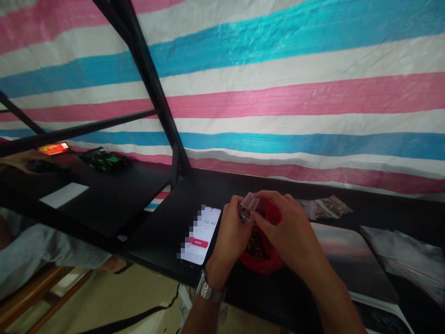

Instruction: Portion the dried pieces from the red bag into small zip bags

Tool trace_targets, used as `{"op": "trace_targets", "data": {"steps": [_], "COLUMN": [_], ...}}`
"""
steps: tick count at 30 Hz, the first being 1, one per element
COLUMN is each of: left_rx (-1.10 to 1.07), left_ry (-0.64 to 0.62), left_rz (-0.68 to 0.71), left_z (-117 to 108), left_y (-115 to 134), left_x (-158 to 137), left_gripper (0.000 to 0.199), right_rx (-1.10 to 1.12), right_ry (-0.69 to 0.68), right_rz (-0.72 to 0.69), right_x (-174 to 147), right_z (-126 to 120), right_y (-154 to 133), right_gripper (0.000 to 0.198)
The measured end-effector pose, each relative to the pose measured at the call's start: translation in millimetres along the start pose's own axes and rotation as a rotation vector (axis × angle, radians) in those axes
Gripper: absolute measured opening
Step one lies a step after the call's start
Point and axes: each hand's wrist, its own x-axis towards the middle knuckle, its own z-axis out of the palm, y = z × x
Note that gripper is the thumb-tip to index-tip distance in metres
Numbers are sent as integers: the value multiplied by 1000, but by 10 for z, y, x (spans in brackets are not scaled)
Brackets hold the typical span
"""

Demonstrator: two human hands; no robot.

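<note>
My left hand (232, 232), with a metal-band watch on the wrist, is closed around a small clear plastic container (249, 201) with brown bits in its lower part. Whether it is a cup or a bag I cannot tell. From the other side, the thumb and forefinger of my right hand (287, 227) hold its edge. Below both hands an open red plastic bag (266, 265) rests on the black table, with many small brown pieces (256, 243) inside. The hands hide part of the bag.
A lit phone (201, 236) lies left of the bag. Right of it are a flat metal-topped device (351, 260), clear zip bags (406, 260) and filled bags (330, 206). A black frame (149, 79) rises at left, near another person's sleeve (52, 255). Striped sheeting (295, 97) hangs behind.
</note>
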Motion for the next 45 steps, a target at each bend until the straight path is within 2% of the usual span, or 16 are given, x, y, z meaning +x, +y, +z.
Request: {"op": "trace_targets", "data": {"steps": [7,14,17,19,21,24,27,29,35,37,40,45], "left_rx": [-89,-206,-255,-291,-325,-354,-363,-360,-440,-536,-604,-564], "left_ry": [41,134,183,144,92,92,89,71,-88,-89,15,102], "left_rz": [-49,-2,49,96,125,128,143,155,164,146,72,80], "left_z": [-29,-7,-30,-47,-54,-41,-24,-23,-51,-44,-6,5], "left_y": [-19,39,109,151,173,170,162,179,289,294,268,253], "left_x": [-22,-17,-37,-63,-91,-121,-142,-162,-212,-184,-108,-54], "left_gripper": [19,25,27,29,30,34,45,51,57,47,21,10], "right_rx": [31,20,-79,-139,-138,14,180,204,223,232,247,327], "right_ry": [49,129,24,-90,-114,-49,-143,-190,44,102,155,64], "right_rz": [47,158,176,154,127,87,49,36,161,214,269,278], "right_x": [19,27,15,10,12,12,-12,-31,4,23,35,31], "right_z": [5,15,68,97,88,-9,-112,-134,-153,-188,-213,-165], "right_y": [-34,60,221,298,300,166,-9,-71,10,43,62,69], "right_gripper": [30,31,26,23,22,21,15,11,17,22,27,31]}}
